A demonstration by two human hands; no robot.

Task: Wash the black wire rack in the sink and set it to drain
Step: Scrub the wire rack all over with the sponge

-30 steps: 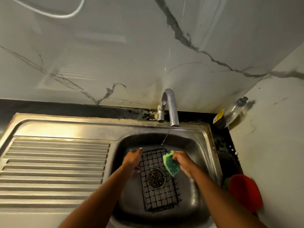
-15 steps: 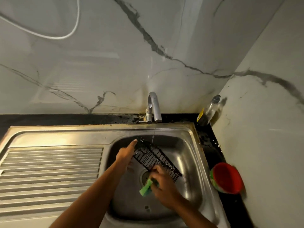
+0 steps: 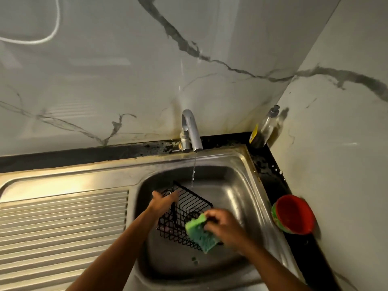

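Head: black wire rack inside sink

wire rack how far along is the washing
Done: water runs from the tap and the wire rack is in the sink. In hand: left hand holds it tilted, right hand presses the green sponge on it. Left: rinse, then set on the drainboard.

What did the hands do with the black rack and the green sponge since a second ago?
The black wire rack was lying flat in the steel sink; the left hand has tipped it up at a slant. The right hand carried the green sponge from the rack's far end to its near end. Unchanged: each hand's grip, the thin stream from the metal tap, the red bowl on the counter.
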